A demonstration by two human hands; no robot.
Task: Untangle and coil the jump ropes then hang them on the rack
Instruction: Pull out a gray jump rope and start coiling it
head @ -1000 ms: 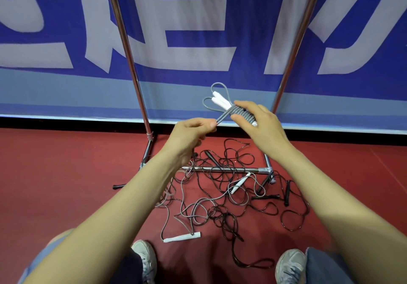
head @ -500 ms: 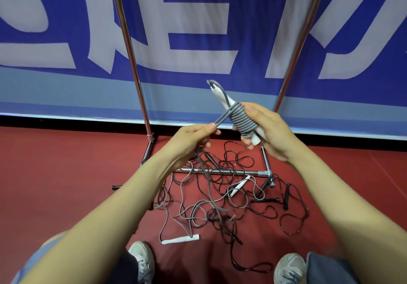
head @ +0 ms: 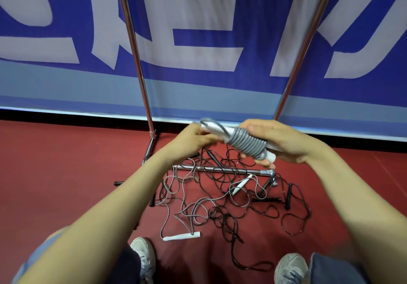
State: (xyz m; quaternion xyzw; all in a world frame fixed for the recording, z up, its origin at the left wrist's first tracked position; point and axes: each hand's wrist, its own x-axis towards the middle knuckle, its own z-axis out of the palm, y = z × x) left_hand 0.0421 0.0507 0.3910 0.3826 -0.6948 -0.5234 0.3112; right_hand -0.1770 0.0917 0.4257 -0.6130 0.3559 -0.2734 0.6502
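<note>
Right hand (head: pixel 286 144) grips the coiled rope (head: pixel 246 145), fingers curled beneath it. Left hand (head: pixel 193 139) pinches its upper end. Both hands meet above the tangle (head: pixel 220 204).

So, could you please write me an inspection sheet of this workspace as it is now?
Surface: red floor, ropes lying on it.
Job's things: grey rope bundle, wound round white handles, held in the air; rack, top out of view.
Clutter: nothing seen.
Grippers: left hand grips the bundle's blurred upper end; right hand holds its coiled part.
Cables: tangle of grey and black ropes on the floor, across the rack's base bar; a loose white handle at its near edge.
Surroundings: blue and white banner behind the rack.
</note>
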